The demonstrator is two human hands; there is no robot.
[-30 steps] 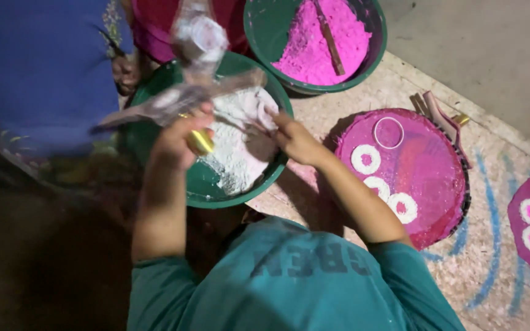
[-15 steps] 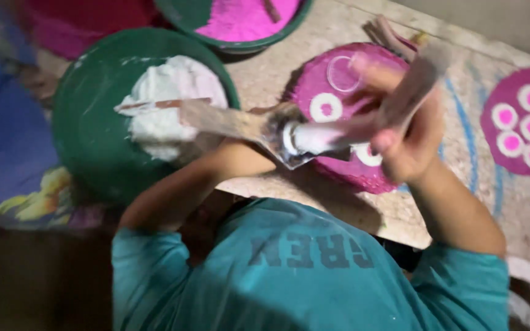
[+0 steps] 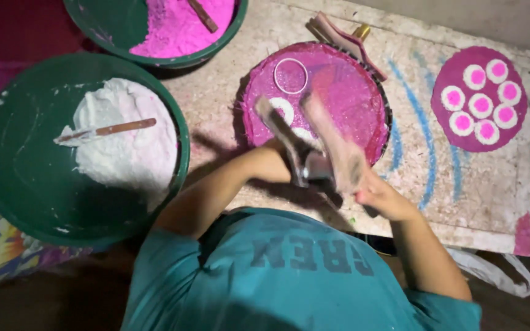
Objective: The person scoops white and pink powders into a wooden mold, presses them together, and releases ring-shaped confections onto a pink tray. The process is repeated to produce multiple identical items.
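Low in the frame is my teal short-sleeved shirt (image 3: 302, 276), and just above it, at centre, my two hands meet. My right hand (image 3: 384, 196) is closed round the lower end of a pale, powder-dusted flat scraper (image 3: 332, 144), and my left hand (image 3: 277, 153) sits against a second, darker scraper-like tool (image 3: 280, 135). Both tools are blurred with motion, so I cannot tell how tightly my left fingers grip, nor quite what the shiny metal piece between the two hands is.

The tools hang over the near edge of the round tray coated in magenta powder (image 3: 351, 92), at upper centre. On it I count one thin white ring outline (image 3: 291, 75) and parts of two filled white circles under the tools, so I judge this tray only begun.

At the right of the frame a finished-looking magenta disc (image 3: 446, 83) carries seven white circles with pink centres, lying on the speckled board with blue curved strokes (image 3: 461, 184).

At the left, the big green basin of white powder (image 3: 7, 171) holds a wooden-handled spatula (image 3: 108, 130). At the top, another green basin of bright pink powder (image 3: 111, 24) has a stick in it.
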